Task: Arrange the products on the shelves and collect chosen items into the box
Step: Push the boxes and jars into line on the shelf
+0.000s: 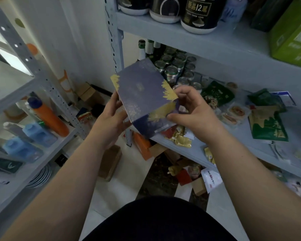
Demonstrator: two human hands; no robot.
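Observation:
I hold a flat dark blue box with gold patches [142,94] in the air in front of the grey metal shelf [233,141]. My left hand [111,117] grips its left edge, fingers behind it and thumb at the front. My right hand [193,110] pinches its right side near a gold patch, thumb below and curled fingers above. The box is tilted, its top leaning away from me. A brown cardboard box [109,162] lies on the floor below my left forearm.
The shelf behind the blue box carries several metal cans [172,68], bottles [142,49], green pouches [268,126] and snack packets. Dark tubs [198,13] and a green carton [292,33] stand one shelf up. A left rack holds an orange bottle [49,115] and blue packs. Boxes litter the floor.

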